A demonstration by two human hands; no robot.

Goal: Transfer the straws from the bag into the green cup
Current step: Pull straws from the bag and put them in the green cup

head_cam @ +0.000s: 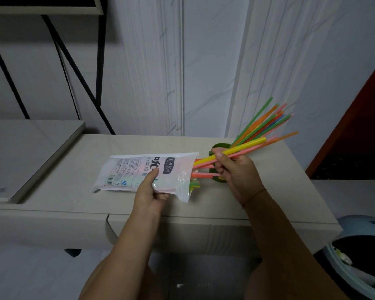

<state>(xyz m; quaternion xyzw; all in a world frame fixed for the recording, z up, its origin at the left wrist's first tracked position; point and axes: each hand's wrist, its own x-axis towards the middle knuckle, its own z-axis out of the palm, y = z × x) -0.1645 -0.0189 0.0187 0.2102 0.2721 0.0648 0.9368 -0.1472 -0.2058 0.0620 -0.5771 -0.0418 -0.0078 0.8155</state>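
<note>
- Left hand (pixel 149 187) closed on the bag (pixel 147 172), thumb on the printed face, fingers curled beneath; lifted a little off the surface (pixel 74 169), mouth turned toward the right hand. Likely held so to keep the bag steady while straws slide out.
- Right hand (pixel 232 169) pinched shut around a few straws (pixel 243 146) (yellow, pink), just beyond the bag's mouth; tails of these not yet clear of the opening. Judged mid-pull.
- Green cup (pixel 222 146) directly behind the right hand, mostly hidden by it; rim showing above the knuckles.
- Fan of straws already in the cup (pixel 266 120), leaning up and away from the right hand. Judged well along.
- More straws left in the bag (pixel 196 186): short ends, pink, green and yellow, poking out below the held ones, near the right wrist.
- Surface: pale, matte top of a cabinet; edge running under both forearms.
- Far from the left hand, a flat grey slab (pixel 30 152) overlapping the surface.
- Wall (pixel 204 61) behind: white, marble-veined, with vertical mouldings.
- Black metal frame (pixel 74 68) up beyond the left hand.
- Blue bin (pixel 364 256) low, outside the right elbow.
</note>
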